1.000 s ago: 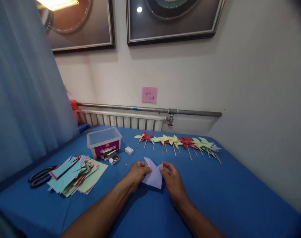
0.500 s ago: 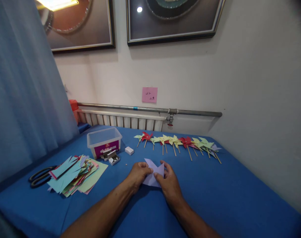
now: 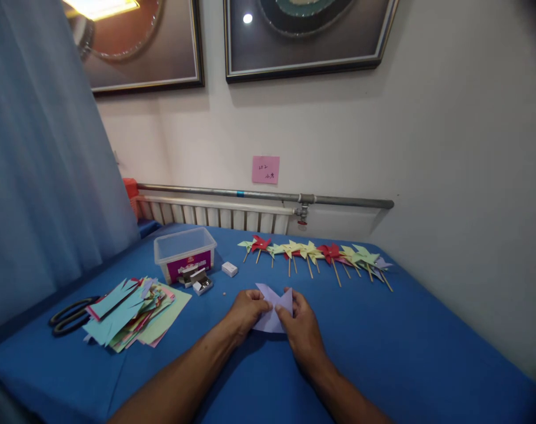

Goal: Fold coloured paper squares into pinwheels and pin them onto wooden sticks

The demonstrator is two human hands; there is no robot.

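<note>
A purple sheet of paper (image 3: 270, 323), with pointed corners at its top, is held just above the blue table between both hands. My left hand (image 3: 249, 311) grips its left side, thumb on the upper face near the middle. On the right edge my right hand (image 3: 301, 325) is closed, its thumb pressing near the centre and its fingers behind. The undersides of the paper and most fingertips are hidden. Beyond the hands, a row of paper pinwheels (image 3: 311, 249) on sticks lies along the far side of the table.
At left lie a pile of cut coloured paper (image 3: 122, 315) and black-handled scissors (image 3: 71, 315). Behind them stands a clear plastic tub (image 3: 184, 250), with an open pin box (image 3: 202, 282) and a small white box (image 3: 230, 269) close by. A radiator (image 3: 224, 216) runs along the wall.
The hands and purple paper stay in nearly the same place. My right fingertips and thumb have shifted slightly on the paper; the view has moved a little.
</note>
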